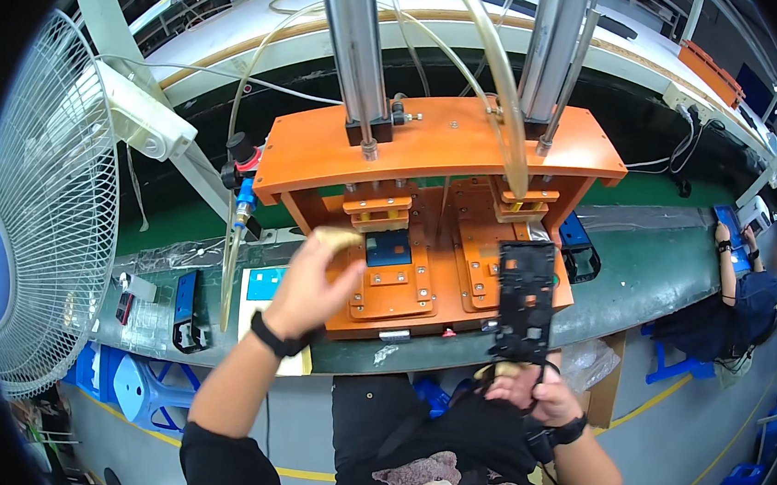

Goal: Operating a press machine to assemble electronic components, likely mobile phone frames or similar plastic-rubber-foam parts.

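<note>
Workshop floor, grey with yellow lines; long green desk (648, 282) across the middle. Black plastic frame (524, 296), full of cutouts, is held up near the front right of the orange press (447, 151), in front of the desk edge. Right hand (554, 401) grasps it by the lower end; fingers partly hidden. Left hand (304, 283) is raised by the press's left side, blurred, thumb apart from the fingers, pale covers on the fingertips; looks empty, holds nothing visible. Just beside it, a dark blue plate (390, 249) lies in the left slot of the press. Two metal cylinders (354, 50) stand on top, with clear hoses around. Left of the press: teal piece (265, 282) on a pale sheet, partly behind the left arm; further left, a black frame with a blue panel (185, 299). Similar blue-and-black part (577, 245) just right of the press. Big fan (49, 213) far left, blue stool (142, 395) below. Far right, a co-worker (762, 298) holds a blue panel (729, 237).
</note>
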Demonstrator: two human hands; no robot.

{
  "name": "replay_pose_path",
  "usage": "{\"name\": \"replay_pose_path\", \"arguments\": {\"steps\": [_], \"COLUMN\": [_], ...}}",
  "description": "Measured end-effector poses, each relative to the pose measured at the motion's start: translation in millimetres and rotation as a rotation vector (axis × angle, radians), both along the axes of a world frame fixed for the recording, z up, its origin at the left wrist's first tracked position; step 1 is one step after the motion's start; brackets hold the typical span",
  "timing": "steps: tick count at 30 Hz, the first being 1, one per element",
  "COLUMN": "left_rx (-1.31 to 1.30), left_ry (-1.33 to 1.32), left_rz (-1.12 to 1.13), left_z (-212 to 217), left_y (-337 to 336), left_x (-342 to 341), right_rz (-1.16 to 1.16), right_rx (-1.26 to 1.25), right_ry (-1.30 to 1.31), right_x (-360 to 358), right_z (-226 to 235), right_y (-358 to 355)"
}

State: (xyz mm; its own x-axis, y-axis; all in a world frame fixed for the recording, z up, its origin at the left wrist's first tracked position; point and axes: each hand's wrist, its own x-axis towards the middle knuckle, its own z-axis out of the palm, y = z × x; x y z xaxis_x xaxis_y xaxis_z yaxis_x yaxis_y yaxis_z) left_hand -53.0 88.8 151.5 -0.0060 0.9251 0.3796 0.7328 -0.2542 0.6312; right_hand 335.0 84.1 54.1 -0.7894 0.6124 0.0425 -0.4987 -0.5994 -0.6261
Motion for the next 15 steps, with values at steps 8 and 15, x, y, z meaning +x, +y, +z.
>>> {"name": "replay_pose_path", "arguments": {"steps": [8,15], "left_rx": [0.011,0.103], "left_ry": [0.145,0.209], "left_rz": [-0.289,-0.228], "left_z": [-23,-10], "left_y": [-80,-59], "left_x": [57,46], "right_rz": [0.236,0.259], "right_rx": [-0.300,-0.311], "right_ry": [0.115,0.194], "right_x": [-115,-147], "right_z": [-13,-4], "right_y": [-3,13]}}
